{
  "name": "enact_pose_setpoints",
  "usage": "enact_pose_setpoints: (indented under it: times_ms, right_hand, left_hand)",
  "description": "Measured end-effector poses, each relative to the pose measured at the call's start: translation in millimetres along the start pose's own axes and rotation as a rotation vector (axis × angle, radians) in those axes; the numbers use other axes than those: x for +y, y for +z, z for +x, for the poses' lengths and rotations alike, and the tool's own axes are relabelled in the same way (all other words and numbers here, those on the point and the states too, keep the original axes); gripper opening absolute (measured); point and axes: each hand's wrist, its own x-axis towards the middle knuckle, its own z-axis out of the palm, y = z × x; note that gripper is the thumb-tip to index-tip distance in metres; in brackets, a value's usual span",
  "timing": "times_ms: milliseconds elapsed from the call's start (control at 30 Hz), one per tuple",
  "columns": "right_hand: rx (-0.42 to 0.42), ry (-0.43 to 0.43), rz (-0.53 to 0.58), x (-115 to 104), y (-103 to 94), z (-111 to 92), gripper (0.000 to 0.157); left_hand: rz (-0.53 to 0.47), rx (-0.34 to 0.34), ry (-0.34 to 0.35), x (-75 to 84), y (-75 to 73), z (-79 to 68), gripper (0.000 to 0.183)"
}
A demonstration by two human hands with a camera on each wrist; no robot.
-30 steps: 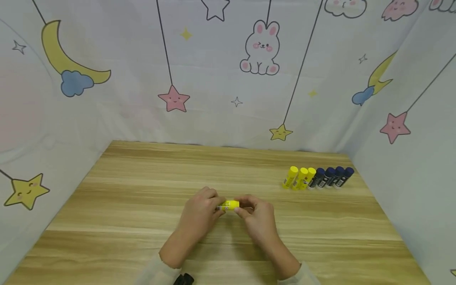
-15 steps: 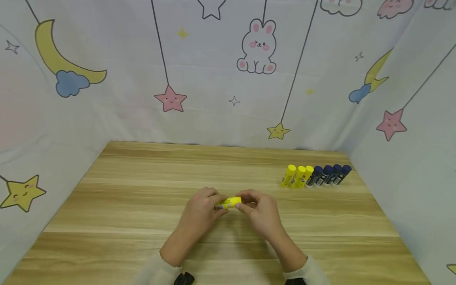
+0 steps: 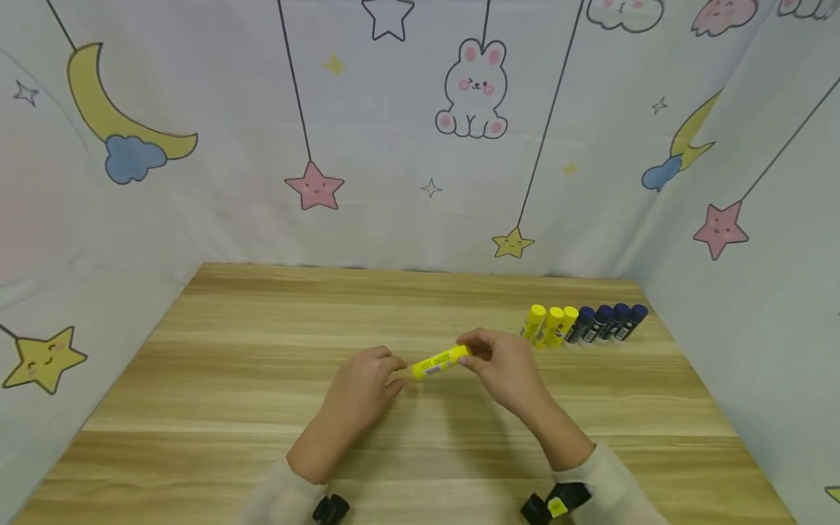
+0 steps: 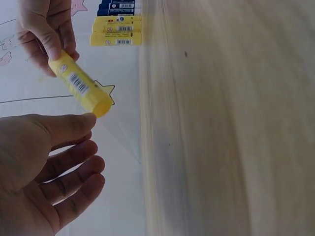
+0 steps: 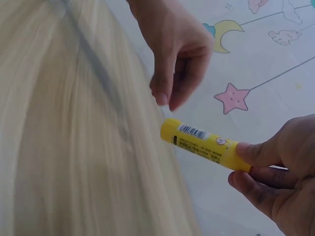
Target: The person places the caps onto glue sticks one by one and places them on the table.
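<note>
A yellow glue stick (image 3: 438,362) with a barcode label is held above the table, tilted, its right end higher in the head view. My right hand (image 3: 508,368) pinches that end between thumb and fingers, as the right wrist view also shows with the glue stick (image 5: 206,145). Close to the other end is my left hand (image 3: 364,383), its fingers loosely bent and holding nothing. In the left wrist view the left hand's thumb (image 4: 74,127) lies right by the glue stick's end (image 4: 101,104); whether they touch I cannot tell.
At the back right of the wooden table (image 3: 295,313) stands a row of yellow glue sticks (image 3: 554,326) and dark blue-capped glue sticks (image 3: 604,323). A white cloth (image 3: 394,146) printed with stars and moons encloses the back and sides.
My left hand has let go of the glue stick's left end. My right hand has moved right and slightly up with the glue stick, which is now more exposed.
</note>
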Motion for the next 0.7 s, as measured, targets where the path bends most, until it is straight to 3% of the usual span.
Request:
enact_pose_setpoints:
  times_ms: [233, 400, 567, 700]
  right_hand:
    - [-0.063, -0.133, -0.27, 10, -28.0, 21, 0.02]
    - [-0.096, -0.209, -0.427, 12, -43.9, 37, 0.02]
    - [-0.152, -0.217, -0.531, 16, -51.5, 49, 0.021]
    - [-0.187, -0.203, -0.574, 21, -55.0, 57, 0.022]
  left_hand:
    - [0.02, 0.015, -0.046, -8.2, -3.2, -0.5, 0.015]
    - [0.038, -0.01, -0.072, -15.7, -6.2, 1.2, 0.021]
    - [0.072, -0.066, -0.103, -23.3, -11.2, 2.2, 0.03]
    - [0.087, -0.071, -0.098, -27.4, -15.1, 3.4, 0.034]
